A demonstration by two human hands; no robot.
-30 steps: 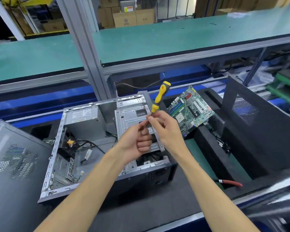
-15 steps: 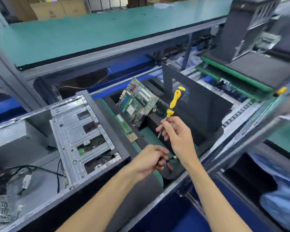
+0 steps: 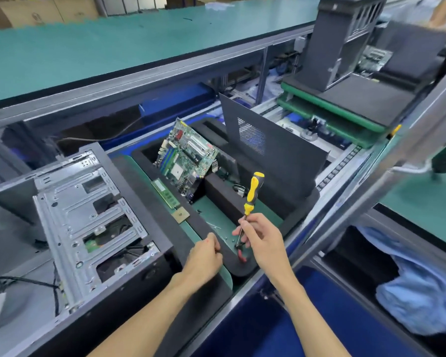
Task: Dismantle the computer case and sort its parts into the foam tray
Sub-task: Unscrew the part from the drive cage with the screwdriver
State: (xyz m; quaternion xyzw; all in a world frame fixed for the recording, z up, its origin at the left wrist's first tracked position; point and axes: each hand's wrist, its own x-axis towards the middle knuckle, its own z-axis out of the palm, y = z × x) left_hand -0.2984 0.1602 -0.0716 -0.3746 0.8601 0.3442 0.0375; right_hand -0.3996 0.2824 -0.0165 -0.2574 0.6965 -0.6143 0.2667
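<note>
Computer case (image 3: 88,215) lies open on its side at my left, drive cage up. Foam tray (image 3: 301,212) beside it holds circuit board (image 3: 186,158), propped on edge. My right hand (image 3: 263,240) pinches screwdriver (image 3: 251,195) by shaft, handle up, likely freeing fingertips. Left hand (image 3: 204,256) curled at tray's near rim; contents hidden. Green floor ahead offers room.

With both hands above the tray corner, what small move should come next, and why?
Probably open the left hand over the near compartment of the foam tray. Its fingers are curled at the rim, small screws already lie there, and the right hand holds the screwdriver aside.
</note>
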